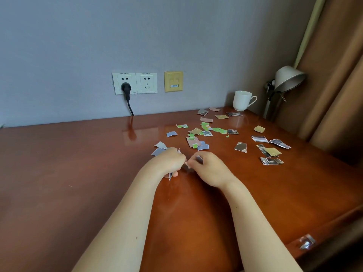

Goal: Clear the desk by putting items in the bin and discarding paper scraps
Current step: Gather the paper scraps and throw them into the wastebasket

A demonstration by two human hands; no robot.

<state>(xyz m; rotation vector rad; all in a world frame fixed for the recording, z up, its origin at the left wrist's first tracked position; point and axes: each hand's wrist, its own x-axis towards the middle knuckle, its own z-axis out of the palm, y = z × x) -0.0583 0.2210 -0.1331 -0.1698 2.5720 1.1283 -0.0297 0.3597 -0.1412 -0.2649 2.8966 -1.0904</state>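
Left hand [170, 161], right hand [211, 170] each clutch torn colour-printed paper scraps [198, 159]; likely featherlight, floppy, so pinch raised edges.

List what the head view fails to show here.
Bin: nowhere in the head view, beyond the frame edges.
Held scraps: mostly covered by the left hand and right hand; count unclear.
Print on loose scraps: too small.
Yellow wall plate label: too small to read.
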